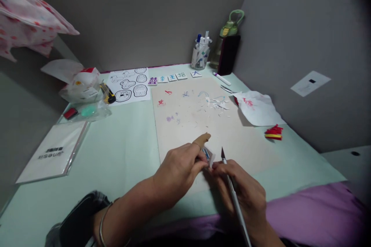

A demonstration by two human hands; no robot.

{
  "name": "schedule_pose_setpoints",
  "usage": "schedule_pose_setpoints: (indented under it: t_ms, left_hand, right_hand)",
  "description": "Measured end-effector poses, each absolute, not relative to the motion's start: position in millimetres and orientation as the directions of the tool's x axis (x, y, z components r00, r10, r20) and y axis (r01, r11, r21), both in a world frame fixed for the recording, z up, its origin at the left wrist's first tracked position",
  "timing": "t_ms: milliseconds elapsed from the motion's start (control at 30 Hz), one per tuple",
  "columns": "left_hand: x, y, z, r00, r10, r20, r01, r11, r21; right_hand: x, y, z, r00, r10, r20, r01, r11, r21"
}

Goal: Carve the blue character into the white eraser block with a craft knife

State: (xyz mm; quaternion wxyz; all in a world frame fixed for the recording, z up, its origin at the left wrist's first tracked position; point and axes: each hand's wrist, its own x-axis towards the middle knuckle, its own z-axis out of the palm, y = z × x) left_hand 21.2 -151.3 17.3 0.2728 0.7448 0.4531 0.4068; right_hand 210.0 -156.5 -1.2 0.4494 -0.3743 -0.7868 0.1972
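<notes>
My left hand (179, 168) is closed on a small white piece with blue marks (206, 153), just above the beige board. A tan finger cover (202, 140) sits on its outstretched index finger. In my right hand (243, 193) rests a craft knife (237, 204), its blade pointing up and away from me. The fingertips of that hand meet the near right edge of the white piece. Part of the piece is hidden by my fingers. Beneath both hands lies the beige board (185, 127), with ink smudges and white shavings (217, 103) on it.
Several lettered white tiles (172, 78) line the board's far edge. Behind stand a pen cup (200, 54), green bottle (228, 29) and dark phone (228, 54). A stained tissue (257, 108) and red strips (274, 132) lie right; a yellow utility knife (108, 93) and pattern sheet (129, 85) left.
</notes>
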Motion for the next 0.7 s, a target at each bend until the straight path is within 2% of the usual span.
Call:
schedule_pose_setpoints:
  t_ms: [400, 700]
  left_hand:
    - [24.0, -149.9, 13.9, 0.238, 0.904, 0.356, 0.457, -0.428, 0.780]
    - [34.4, -154.7, 8.4, 0.227, 0.883, 0.410, 0.535, -0.465, 0.706]
  right_hand:
    - [210.8, -154.6, 0.5, -0.284, 0.809, 0.515, 0.390, 0.588, -0.709]
    - [208.9, -154.5, 3.4, -0.255, 0.833, 0.490, 0.343, 0.552, -0.760]
